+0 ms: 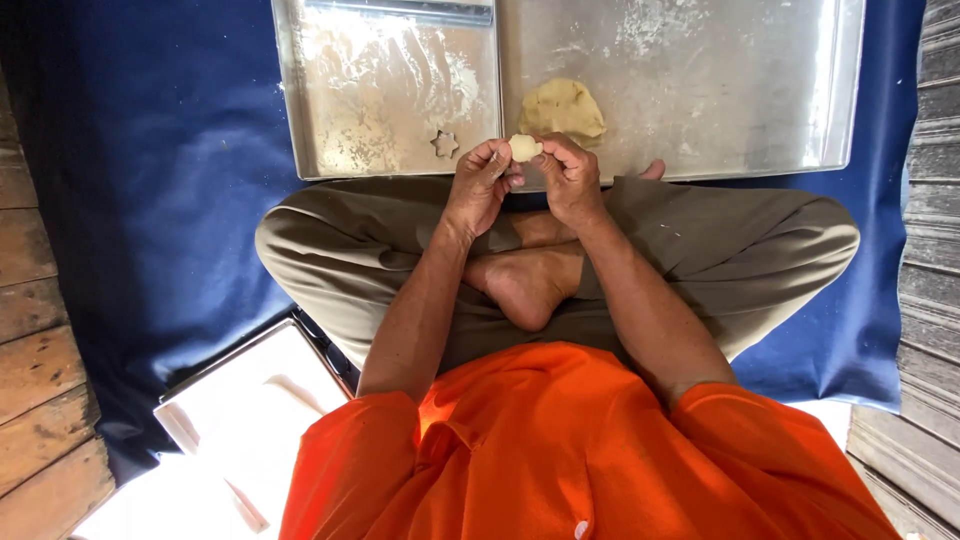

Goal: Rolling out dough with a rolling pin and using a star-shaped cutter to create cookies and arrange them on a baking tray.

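At the far left run worn wooden planks [40, 330]; beside them a dark blue cloth [160, 170] covers the floor, and at the lower left a pale, overexposed tray [250, 420] lies on it, its contents too bright to make out. Further in, a floured metal tray [385, 90] sits just beyond the person's crossed legs; a small star-shaped cutter [444, 144] rests on it near its front edge. The left hand [478, 185] is raised just over that edge, its grip closed, fingertips pinching a small ball of pale dough [524, 148]; the ball sits between both hands, held in the air above the trays' near edges (not resting on either). The right hand [570, 180] meets it from the other side, its grip likewise closed on the same ball, thumb and fingers pressed to it. Just behind the hands, a larger flattened piece of dough [563, 108] lies on the second metal tray [720, 90], which is dusted with flour; this tray touches the first along one side. Below, a bare foot [525, 285] is tucked between olive trousers [760, 240]; an orange shirt [580, 450] fills the foreground; grey boards [925, 300] close the right edge.
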